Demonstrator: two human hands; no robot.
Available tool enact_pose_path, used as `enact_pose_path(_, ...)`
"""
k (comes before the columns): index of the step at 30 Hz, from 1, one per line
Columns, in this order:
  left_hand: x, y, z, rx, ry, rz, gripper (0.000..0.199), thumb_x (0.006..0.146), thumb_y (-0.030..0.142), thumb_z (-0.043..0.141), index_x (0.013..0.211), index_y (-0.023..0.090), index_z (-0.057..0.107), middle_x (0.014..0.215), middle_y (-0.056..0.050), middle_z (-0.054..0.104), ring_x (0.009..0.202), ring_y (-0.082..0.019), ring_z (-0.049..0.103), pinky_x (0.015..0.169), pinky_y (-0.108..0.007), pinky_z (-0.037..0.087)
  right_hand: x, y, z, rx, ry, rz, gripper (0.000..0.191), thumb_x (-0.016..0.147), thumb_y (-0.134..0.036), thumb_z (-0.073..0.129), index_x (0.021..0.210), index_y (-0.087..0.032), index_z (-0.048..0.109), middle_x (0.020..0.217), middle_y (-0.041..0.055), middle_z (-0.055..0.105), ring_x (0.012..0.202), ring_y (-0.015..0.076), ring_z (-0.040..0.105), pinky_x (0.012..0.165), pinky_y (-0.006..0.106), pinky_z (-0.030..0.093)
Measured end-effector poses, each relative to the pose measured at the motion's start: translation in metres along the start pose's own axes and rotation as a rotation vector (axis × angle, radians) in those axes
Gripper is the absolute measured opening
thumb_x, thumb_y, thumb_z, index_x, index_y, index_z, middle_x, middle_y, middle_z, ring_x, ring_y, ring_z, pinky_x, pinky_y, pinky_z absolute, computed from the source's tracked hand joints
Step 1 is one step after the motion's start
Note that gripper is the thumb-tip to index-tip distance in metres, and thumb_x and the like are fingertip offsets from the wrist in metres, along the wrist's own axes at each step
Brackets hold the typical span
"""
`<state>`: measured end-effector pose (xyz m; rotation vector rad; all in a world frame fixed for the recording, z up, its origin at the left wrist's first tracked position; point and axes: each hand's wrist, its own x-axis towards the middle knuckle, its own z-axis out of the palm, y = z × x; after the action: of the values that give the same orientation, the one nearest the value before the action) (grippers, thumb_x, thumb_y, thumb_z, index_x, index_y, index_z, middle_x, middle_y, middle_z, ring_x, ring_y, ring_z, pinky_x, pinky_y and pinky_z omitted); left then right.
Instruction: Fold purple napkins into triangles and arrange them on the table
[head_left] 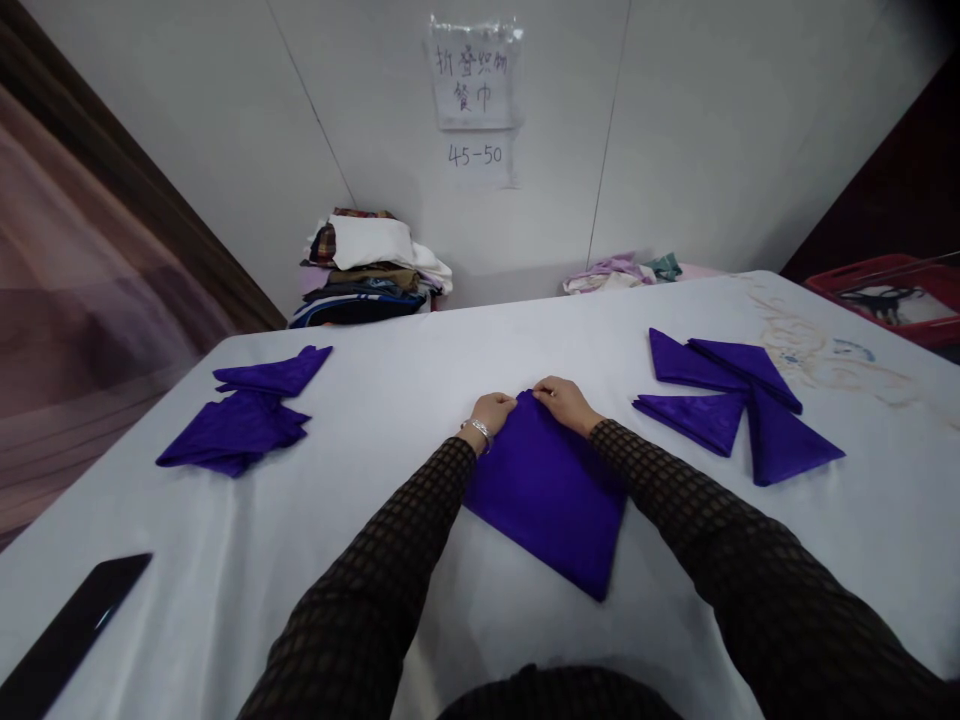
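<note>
A purple cloth [551, 490], folded into a roughly square shape, lies on the white-covered table in front of me, one corner towards the far side. At that far corner my left hand [493, 412] pinches the edge from the left, a silver bracelet on its wrist. My right hand [564, 402] pinches the same corner from the right, close beside the left. To the right lie several purple cloths folded into triangles [705, 418], partly overlapping. On the left is a looser heap of purple cloths [232, 432], with another folded piece [281, 376] behind it.
A black phone-like slab [75, 630] lies at the table's near left. Behind the table are a stack of clothes [371, 265] and a smaller cloth pile [611, 273]. A red basket [926, 330] stands beyond the right edge. A paper sign hangs on the wall.
</note>
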<state>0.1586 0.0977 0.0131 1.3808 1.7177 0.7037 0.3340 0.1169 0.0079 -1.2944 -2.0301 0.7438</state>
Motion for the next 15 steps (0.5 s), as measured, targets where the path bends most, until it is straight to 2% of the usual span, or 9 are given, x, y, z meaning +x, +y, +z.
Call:
enact_pose_path(5, 0.000, 0.002, 0.003, -0.044, -0.030, 0.000, 0.018, 0.079, 0.026, 0.056, 0.081, 0.015, 0.069, 0.072, -0.002, 0.068, 0.066, -0.012, 0.058, 0.062, -0.021, 0.045, 0.000, 0.000, -0.003, 0.154, -0.028, 0.028, 0.017, 0.080, -0.027, 0.049, 0.077, -0.017, 0.061, 0.074, 0.0017, 0.063, 0.069, 0.0144, 0.055, 0.065, 0.025, 0.043)
enact_pose_path(10, 0.003, -0.001, 0.002, -0.070, -0.050, -0.013, 0.019, 0.078, 0.028, 0.055, 0.077, 0.015, 0.068, 0.071, -0.003, 0.067, 0.066, -0.013, 0.058, 0.064, -0.023, 0.045, -0.004, -0.004, -0.010, 0.248, -0.053, -0.015, 0.019, 0.079, -0.033, 0.049, 0.077, -0.017, 0.059, 0.075, 0.0008, 0.061, 0.069, 0.0138, 0.053, 0.066, 0.025, 0.042)
enact_pose_path(15, -0.001, 0.002, 0.002, -0.120, -0.094, -0.003, 0.027, 0.079, 0.038, 0.053, 0.073, 0.016, 0.067, 0.064, -0.001, 0.063, 0.060, -0.012, 0.055, 0.057, -0.022, 0.042, -0.006, -0.006, -0.010, 0.313, 0.004, -0.022, 0.019, 0.078, -0.034, 0.049, 0.075, -0.018, 0.058, 0.072, 0.0002, 0.058, 0.069, 0.0142, 0.051, 0.066, 0.026, 0.041)
